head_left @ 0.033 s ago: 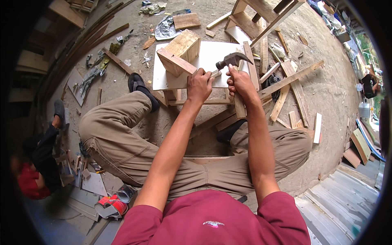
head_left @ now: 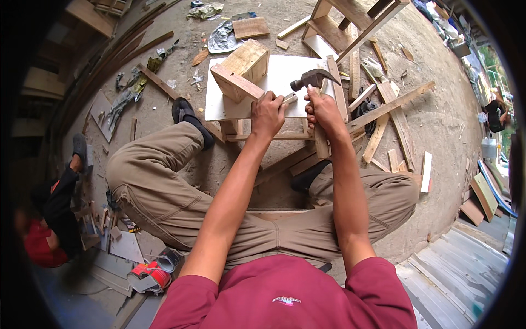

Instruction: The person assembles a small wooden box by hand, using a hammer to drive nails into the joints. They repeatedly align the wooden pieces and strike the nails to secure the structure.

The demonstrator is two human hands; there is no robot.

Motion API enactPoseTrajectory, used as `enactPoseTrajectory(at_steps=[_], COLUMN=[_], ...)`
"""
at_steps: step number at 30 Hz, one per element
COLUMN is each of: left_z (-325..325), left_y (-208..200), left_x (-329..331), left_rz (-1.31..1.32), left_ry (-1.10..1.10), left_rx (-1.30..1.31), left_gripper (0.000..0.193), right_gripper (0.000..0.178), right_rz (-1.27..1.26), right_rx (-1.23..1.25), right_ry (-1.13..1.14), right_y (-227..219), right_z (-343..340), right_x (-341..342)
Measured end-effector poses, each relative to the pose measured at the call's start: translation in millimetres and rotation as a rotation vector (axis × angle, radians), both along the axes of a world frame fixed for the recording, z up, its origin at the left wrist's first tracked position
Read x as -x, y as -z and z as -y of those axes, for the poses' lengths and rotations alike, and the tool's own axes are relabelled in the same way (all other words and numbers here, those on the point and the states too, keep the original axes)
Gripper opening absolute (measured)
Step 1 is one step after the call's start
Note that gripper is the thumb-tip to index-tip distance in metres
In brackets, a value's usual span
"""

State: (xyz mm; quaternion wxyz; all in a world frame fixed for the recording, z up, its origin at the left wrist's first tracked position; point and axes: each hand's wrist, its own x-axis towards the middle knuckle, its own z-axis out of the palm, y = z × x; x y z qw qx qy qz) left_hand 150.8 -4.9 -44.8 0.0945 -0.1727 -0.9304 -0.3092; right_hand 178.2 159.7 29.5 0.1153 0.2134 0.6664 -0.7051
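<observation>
Dressed in a maroon T-shirt (head_left: 263,285) with short, loose sleeves (head_left: 189,300) and a small whitish print (head_left: 286,301) touched with pink, baggy khaki trousers (head_left: 159,170), creased and visibly stitched, and dark footwear (head_left: 185,112) on both feet

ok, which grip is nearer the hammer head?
Right. The right grip wraps the handle just below the hammer head; the left grip is to its lower left, not touching it.

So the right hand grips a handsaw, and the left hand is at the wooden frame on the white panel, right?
Not a handsaw: the head view shows the right hand gripping a claw hammer. The left hand is at the wooden frame on the white panel.
</observation>
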Motion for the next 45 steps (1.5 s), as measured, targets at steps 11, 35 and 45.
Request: enactPoseTrajectory(at_steps=[11,35,45], left_z=[-1.3,-4.9,-44.3], left_y=[0.8,-16.1,-77.0], left_x=[1.4,2.8,-26.5], left_rz=[0.032,0.264,0.593], left_ry=[0.013,0.137,0.124], left_rx=[0.017,-0.718,-1.334], left_gripper=[0.019,0.031,0.030], right_gripper=[0.050,0.034,0.039], right_rz=[-0.155,-0.356,-0.505], right_rx=[-0.632,-0.395,-0.125], right_ry=[-0.121,0.246,0.204], right_y=[-9.8,-17.5,-38.0], right_z=[6.8,-1.5,-7.9], right_x=[-5.9,2.7,-2.1])
